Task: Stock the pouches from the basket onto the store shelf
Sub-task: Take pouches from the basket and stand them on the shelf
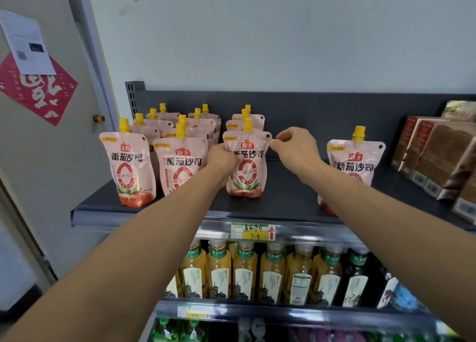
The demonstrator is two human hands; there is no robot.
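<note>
On the top shelf, mid-front: the pouch I'm setting down, upright, yellow cap up. My left hand is closed around its left edge; my right hand pinches its top right corner with thumb and forefinger.

Progress looks well along: three rows of pouches fill the left part, mine fronting the third. One lone pouch stands to the right, half behind my right forearm. A bare gap remains between them, so there's room for more.

Basket not in view, so can't tell how many are left. Back rows overlap, count unclear. Far right, brown boxes are cut off. Below, bottles and a price tag, handwriting hard to read.
</note>
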